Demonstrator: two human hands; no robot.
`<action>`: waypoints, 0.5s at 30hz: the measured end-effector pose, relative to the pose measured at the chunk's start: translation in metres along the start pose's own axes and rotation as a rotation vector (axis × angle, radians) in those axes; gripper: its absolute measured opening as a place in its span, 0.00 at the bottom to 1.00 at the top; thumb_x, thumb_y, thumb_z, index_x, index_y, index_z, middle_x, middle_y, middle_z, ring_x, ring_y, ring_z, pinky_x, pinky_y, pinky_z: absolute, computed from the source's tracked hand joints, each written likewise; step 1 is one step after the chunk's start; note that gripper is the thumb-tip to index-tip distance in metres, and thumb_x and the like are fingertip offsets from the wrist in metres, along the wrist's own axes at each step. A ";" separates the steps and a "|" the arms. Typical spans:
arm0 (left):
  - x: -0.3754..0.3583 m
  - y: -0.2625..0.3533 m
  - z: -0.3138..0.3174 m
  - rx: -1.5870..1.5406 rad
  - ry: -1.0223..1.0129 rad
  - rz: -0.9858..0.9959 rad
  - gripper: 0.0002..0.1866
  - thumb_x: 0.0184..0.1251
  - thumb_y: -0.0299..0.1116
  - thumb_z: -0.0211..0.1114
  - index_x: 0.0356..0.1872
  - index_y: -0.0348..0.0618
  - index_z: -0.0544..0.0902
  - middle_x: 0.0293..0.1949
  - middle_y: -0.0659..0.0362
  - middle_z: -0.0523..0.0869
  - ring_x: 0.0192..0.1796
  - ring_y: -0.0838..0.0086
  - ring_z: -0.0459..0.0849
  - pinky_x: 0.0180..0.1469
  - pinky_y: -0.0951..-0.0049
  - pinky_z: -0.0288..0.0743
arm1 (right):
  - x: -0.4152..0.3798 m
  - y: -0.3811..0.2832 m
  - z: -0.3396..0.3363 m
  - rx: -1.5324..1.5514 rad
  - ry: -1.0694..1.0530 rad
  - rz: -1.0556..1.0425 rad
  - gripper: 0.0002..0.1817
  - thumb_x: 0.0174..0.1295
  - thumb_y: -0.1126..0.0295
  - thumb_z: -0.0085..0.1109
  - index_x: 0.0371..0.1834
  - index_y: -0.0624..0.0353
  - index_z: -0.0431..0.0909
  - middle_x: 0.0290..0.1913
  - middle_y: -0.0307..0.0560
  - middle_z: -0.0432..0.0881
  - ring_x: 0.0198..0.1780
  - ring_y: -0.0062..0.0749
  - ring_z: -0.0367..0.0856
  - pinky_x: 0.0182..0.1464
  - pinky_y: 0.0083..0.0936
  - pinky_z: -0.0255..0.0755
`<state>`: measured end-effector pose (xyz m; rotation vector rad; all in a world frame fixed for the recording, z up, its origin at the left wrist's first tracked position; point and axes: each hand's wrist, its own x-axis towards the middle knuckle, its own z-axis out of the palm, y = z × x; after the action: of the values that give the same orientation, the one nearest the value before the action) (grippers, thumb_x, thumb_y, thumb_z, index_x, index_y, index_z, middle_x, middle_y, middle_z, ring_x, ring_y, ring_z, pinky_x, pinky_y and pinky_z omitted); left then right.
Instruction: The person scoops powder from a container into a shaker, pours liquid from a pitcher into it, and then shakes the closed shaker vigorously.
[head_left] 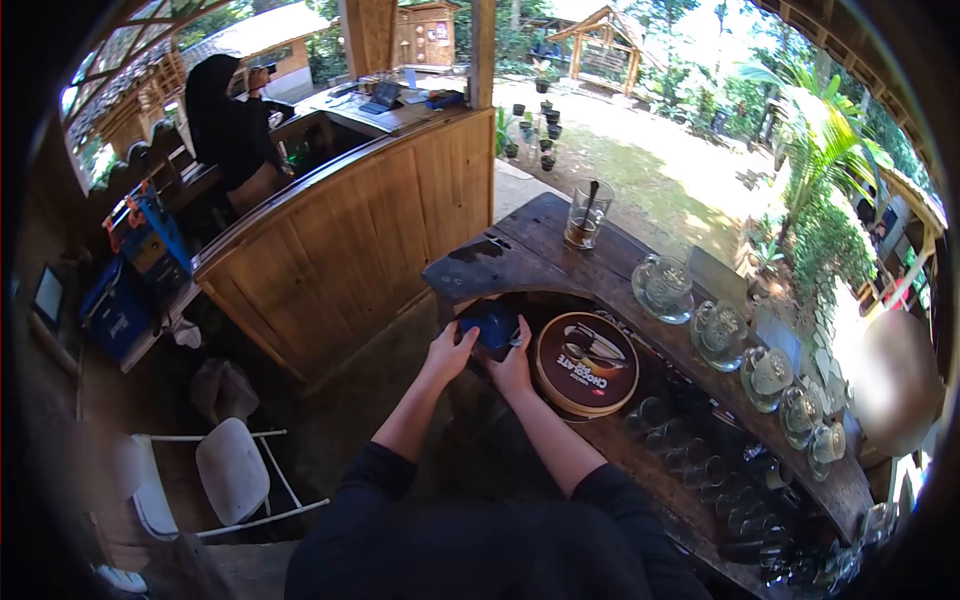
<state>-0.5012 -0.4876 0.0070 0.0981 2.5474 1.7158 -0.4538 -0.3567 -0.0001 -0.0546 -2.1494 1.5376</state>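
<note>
Both of my hands are wrapped round a dark blue, rounded object [490,328], whose exact kind I cannot make out. My left hand [452,350] grips its left side. On its right side is my right hand [513,362], with the thumb up along the edge. Just right of that hand sits a round tray [587,362] with a light rim and a brown face printed "CHOCOLATE" and a cup. It rests on the lower shelf of the dark wooden counter [545,225].
A drinking glass [588,215] with a dark stirrer stands on the counter. Several covered glass cups on saucers [663,285] line its right side, above several glasses [690,465] on the shelf. White folding chairs [232,470] are lower left. Behind a wooden bar [350,230] a person [225,130] stands.
</note>
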 end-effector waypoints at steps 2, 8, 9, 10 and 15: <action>-0.006 0.007 -0.004 0.064 -0.005 0.035 0.31 0.61 0.54 0.58 0.54 0.36 0.73 0.46 0.41 0.81 0.52 0.54 0.80 0.52 0.63 0.72 | -0.007 -0.002 -0.001 0.063 -0.027 0.076 0.57 0.46 0.65 0.73 0.70 0.57 0.34 0.58 0.64 0.68 0.57 0.47 0.73 0.59 0.34 0.67; -0.013 -0.004 -0.014 0.439 0.055 0.410 0.23 0.73 0.47 0.42 0.46 0.36 0.75 0.44 0.37 0.78 0.45 0.41 0.76 0.48 0.51 0.70 | -0.065 -0.003 -0.022 0.048 -0.151 0.046 0.44 0.55 0.66 0.64 0.68 0.68 0.45 0.64 0.64 0.59 0.59 0.47 0.70 0.54 0.32 0.71; -0.012 -0.016 -0.025 0.618 0.000 0.570 0.23 0.72 0.48 0.44 0.46 0.36 0.76 0.45 0.37 0.78 0.47 0.42 0.76 0.48 0.52 0.71 | -0.080 0.001 -0.035 0.051 -0.308 0.119 0.39 0.57 0.66 0.62 0.67 0.67 0.50 0.63 0.61 0.60 0.53 0.40 0.75 0.50 0.29 0.74; -0.025 0.008 -0.034 0.547 -0.115 0.290 0.23 0.70 0.48 0.48 0.43 0.35 0.78 0.42 0.39 0.79 0.47 0.49 0.79 0.47 0.58 0.73 | -0.088 -0.037 -0.071 0.201 -0.426 0.218 0.37 0.58 0.66 0.62 0.65 0.66 0.53 0.60 0.58 0.63 0.46 0.33 0.78 0.48 0.28 0.75; -0.075 0.052 -0.031 -0.066 -0.584 -0.348 0.16 0.67 0.43 0.52 0.34 0.39 0.79 0.36 0.54 0.85 0.35 0.67 0.85 0.33 0.76 0.74 | -0.131 -0.067 -0.226 0.499 -0.660 0.417 0.23 0.63 0.68 0.56 0.60 0.63 0.64 0.44 0.45 0.77 0.42 0.24 0.79 0.48 0.22 0.73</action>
<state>-0.4286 -0.5038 0.0688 0.1212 1.9492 1.3823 -0.2298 -0.2231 0.0667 0.2157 -2.2235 2.5901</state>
